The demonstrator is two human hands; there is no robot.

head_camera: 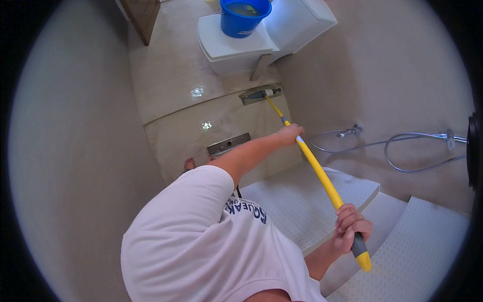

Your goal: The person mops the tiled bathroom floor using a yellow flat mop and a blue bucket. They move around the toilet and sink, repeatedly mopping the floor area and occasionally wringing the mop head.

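A long yellow telescopic pole (322, 171) runs diagonally across the view. My left hand (289, 134) grips its upper section near a grey collar. Lower down, my right hand (351, 228) is wrapped around the pole just above its grey and yellow end. At the far end, a flat rectangular cleaning head (254, 95), dark with a white part, rests on the wet tiled floor (177, 132) close to the right wall. Whether its underside has bristles or a pad is hidden. A metal floor drain (229, 144) lies nearer my bare feet (189, 163).
A blue bucket (241, 24) of cloudy water stands on the closed lid of a white toilet (236, 49). A shower hose (392, 147) and tap (351, 131) are on the right wall. White patterned ledges (286, 207) stand at lower right. A wooden door (141, 17) is upper left.
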